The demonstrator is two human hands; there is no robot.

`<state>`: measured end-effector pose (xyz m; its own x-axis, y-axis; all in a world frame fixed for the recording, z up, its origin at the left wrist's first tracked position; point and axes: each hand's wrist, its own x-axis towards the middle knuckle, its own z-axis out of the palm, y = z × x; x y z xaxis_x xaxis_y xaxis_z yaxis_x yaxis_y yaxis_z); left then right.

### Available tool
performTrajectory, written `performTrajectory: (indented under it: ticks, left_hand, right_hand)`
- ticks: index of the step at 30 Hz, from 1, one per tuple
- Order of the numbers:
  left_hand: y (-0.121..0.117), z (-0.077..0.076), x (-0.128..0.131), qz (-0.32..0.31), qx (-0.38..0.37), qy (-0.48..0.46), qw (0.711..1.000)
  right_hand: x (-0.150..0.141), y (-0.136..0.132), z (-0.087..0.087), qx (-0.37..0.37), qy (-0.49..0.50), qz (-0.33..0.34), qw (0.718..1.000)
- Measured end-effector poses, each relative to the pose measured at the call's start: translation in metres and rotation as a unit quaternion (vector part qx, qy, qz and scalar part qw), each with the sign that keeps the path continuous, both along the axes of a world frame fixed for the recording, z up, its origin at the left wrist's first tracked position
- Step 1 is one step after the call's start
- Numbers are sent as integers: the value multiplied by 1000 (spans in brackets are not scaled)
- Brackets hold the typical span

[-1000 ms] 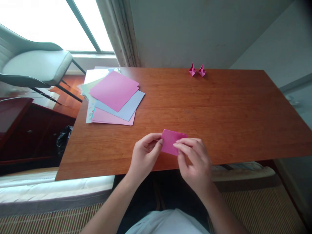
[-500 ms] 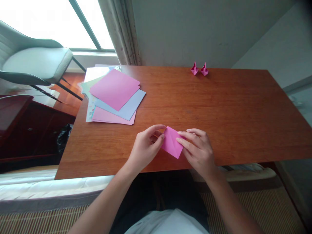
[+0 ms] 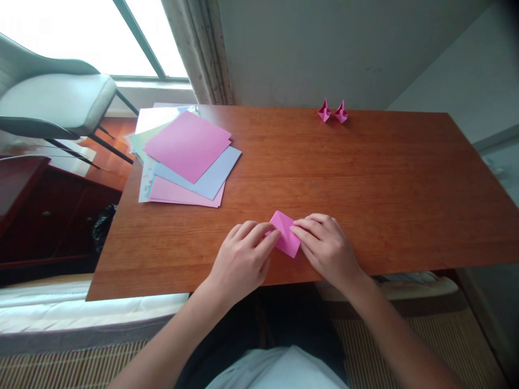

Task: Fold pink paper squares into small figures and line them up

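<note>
Spanning most of the view, the wooden table point(image 3: 365, 178) stood against a pale wall, its near edge running just above the person's lap. Beyond its far-left corner, a grey chair point(image 3: 57, 102) sat under a bright window, with a patterned curtain point(image 3: 198, 48) hanging down beside the glass. A dark wooden cabinet point(image 3: 40, 216) stood low to the left of the table, well apart from the hands.

On the table's far-left part lay a loose stack of paper sheets point(image 3: 182, 162), a pink sheet uppermost, a pale blue one under it and a lighter pink one below that, with whitish sheets fanning out toward the window side.

Nearer the person, both hands rested on the tabletop close to its near edge. The left hand point(image 3: 243, 259) lay palm down, its fingertips pressing on the left edge of a small folded pink paper point(image 3: 286, 237). The right hand point(image 3: 326, 248) likewise lay flat, its fingers stretched out and pressing the right side of that same paper. Neither hand was clenched; each pinned the paper down against the wood rather than gripping it. The paper lay flat between the two hands, turned like a diamond with one corner pointing toward the person.

At the far edge by the wall stood two small folded pink paper figures point(image 3: 333, 112), side by side and almost touching.
</note>
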<state>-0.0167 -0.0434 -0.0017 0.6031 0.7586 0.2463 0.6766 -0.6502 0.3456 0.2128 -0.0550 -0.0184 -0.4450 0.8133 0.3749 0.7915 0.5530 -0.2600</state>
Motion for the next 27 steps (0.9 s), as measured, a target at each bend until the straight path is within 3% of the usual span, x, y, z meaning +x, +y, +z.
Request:
performTrajectory:
  ticks: [6,12,21,27]
  left_hand:
    - [-2,-2,-2,-28,44,60,997]
    - [0,-5,-1,-38,44,14,998]
    - [9,-13,4,23,30,-58,998]
    - [14,-15,7,50,21,-73,996]
  right_hand:
    - [0,3,5,6,-46,33,998]
    - [3,9,10,-15,-42,59,997]
    - [8,22,8,-124,98,35,987]
    - [0,27,9,-142,144,-1,979]
